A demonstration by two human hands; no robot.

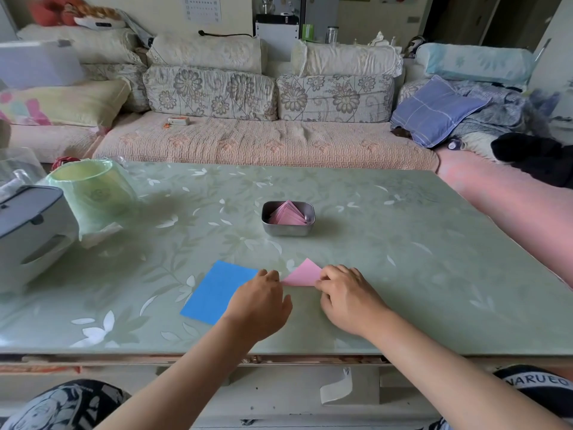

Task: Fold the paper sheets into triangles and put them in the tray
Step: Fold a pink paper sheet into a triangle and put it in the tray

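Your hands work low in the middle of the frame, on the near part of the pale green flower-patterned table (403, 274). Between them lies the pink triangle (302, 274), a folded sheet flat on the table top with its apex pointing towards the top of the frame.

Your right hand (348, 297) sits at the triangle's right corner. Its fingers (328, 273) are curled over the paper's edge and the thumb is tucked in below, so it pinches that corner.

Your left hand (259, 301) is knuckles up with its fingers bent down, and the tips reach the triangle's left corner. The tips are hidden behind the knuckles, so I cannot tell whether they press the paper or just hover by it. This hand also covers the right edge of the blue sheet (217, 290), which lies unfolded and flat, just left of the pink triangle and turned at a slant.

The tray (286, 231), a small metal dish with rounded corners, stands above your hands near the centre of the frame, well apart from the triangle. Inside it rests a stack of folded pink pieces (286, 214).

At the left of the frame, a green bin (93, 187) stands beside a grey appliance (28, 225). A sofa (263, 141) runs across the upper part.
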